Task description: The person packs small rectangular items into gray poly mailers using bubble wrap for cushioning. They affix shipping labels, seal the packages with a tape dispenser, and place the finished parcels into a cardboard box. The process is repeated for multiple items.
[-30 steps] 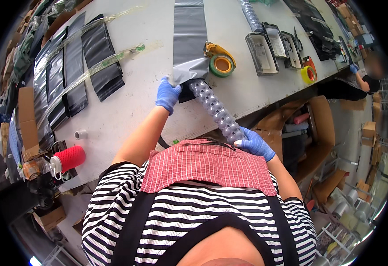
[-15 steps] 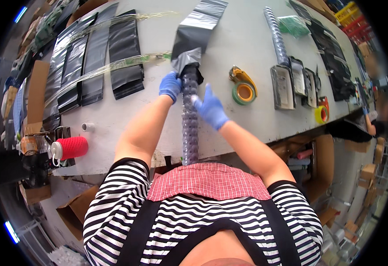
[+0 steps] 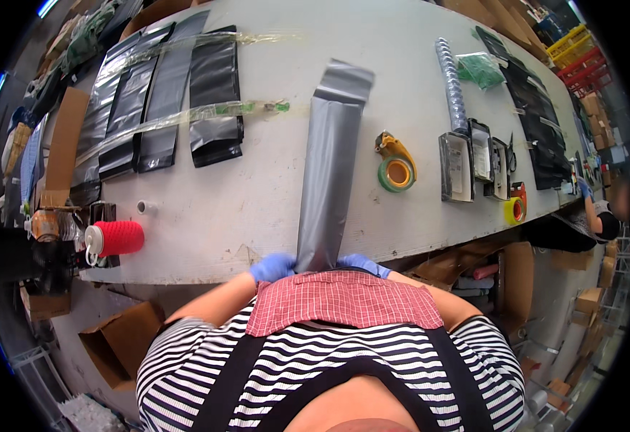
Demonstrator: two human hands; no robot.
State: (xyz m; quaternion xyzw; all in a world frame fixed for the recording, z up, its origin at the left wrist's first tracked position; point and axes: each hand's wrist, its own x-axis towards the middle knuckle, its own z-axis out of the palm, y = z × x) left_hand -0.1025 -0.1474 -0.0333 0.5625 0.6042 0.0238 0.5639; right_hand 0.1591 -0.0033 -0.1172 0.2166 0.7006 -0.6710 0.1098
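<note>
A long grey plastic mailing bag (image 3: 325,173) lies lengthwise on the table, its near end at the table edge against my apron. Its far end is folded over and slightly smeared by motion. My left hand (image 3: 273,268), in a blue glove, is closed at the left side of the bag's near end. Across from it, my right hand (image 3: 364,265), also gloved in blue, is closed at the right side of that end. The apron and the bag hide part of the fingers. The bubble-wrapped roll is out of sight.
Flat black and grey bags (image 3: 214,93) lie at left under clear tape strips. A tape dispenser (image 3: 397,171) is right of the bag. Further right are open boxes (image 3: 456,167), a bubble-wrap roll (image 3: 451,86) and yellow tape (image 3: 514,210). A red bottle (image 3: 117,237) lies left.
The grey bag has come down over the bubble-wrapped roll, which was bare along its near part. Both hands have moved from mid-table to the near edge.
</note>
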